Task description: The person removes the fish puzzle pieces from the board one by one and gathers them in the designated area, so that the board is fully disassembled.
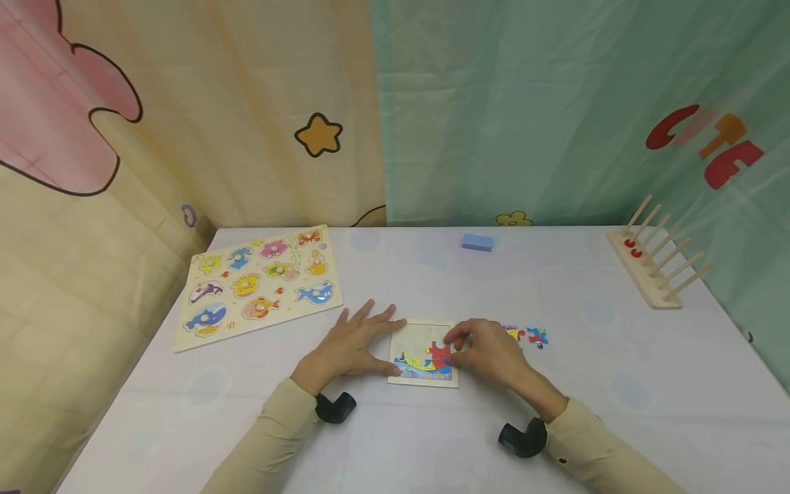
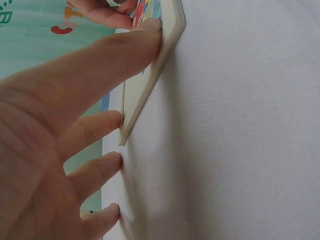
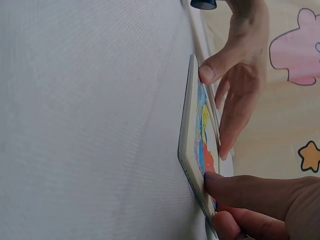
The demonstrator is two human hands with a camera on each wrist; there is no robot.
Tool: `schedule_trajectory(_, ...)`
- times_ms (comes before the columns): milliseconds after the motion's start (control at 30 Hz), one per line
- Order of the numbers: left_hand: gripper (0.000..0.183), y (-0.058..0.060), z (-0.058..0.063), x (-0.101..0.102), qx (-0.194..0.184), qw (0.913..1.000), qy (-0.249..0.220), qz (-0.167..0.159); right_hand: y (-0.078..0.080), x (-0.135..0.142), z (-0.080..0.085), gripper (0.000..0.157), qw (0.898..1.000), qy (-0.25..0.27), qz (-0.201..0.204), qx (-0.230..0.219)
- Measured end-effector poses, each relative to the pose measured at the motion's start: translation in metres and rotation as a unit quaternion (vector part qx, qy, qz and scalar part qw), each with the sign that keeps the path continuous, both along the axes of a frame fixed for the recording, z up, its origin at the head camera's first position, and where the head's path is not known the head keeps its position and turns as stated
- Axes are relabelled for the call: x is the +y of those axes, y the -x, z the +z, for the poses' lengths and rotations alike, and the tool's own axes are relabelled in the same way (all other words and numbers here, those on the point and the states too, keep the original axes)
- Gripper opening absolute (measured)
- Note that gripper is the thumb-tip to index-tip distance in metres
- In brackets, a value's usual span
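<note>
A small square wooden puzzle board (image 1: 422, 326) lies on the table, its lower part filled with blue and yellow picture pieces. My left hand (image 1: 350, 345) is spread at its left side, thumb on the lower left corner and index fingertip at the upper left edge. At the board's right side my right hand (image 1: 490, 348) has thumb and index finger at a red puzzle piece (image 1: 439, 355), pinching its right edge. In the right wrist view the right thumb (image 3: 240, 192) lies over the board's edge, partly hiding the picture.
Loose puzzle pieces (image 1: 537, 336) lie right of the right hand. A large sea-animal peg puzzle (image 1: 290, 315) is at the back left. A blue block (image 1: 477, 243) sits near the back edge, and a wooden peg rack (image 1: 663, 298) with red beads stands at the far right.
</note>
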State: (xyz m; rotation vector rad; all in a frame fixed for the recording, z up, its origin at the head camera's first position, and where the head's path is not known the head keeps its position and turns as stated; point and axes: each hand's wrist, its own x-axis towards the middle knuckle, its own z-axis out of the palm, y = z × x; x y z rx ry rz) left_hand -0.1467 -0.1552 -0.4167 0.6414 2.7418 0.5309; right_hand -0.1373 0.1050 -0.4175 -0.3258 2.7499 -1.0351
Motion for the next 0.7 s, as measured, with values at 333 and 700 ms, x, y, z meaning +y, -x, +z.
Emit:
schedule_trajectory(333, 0.083, 0.0, -0.0013, -0.0005, 0.0, 1.0, -0.006, 0.001, 0.0017, -0.0014, -0.0015, 0.021, 1.0, -0.009, 0.0, -0.001)
schedule_trajectory(700, 0.083, 0.0, -0.0003, 0.0002, 0.003, 1.0, -0.006, 0.0, 0.0, -0.0001, -0.0033, 0.023, 1.0, 0.01, 0.007, 0.014)
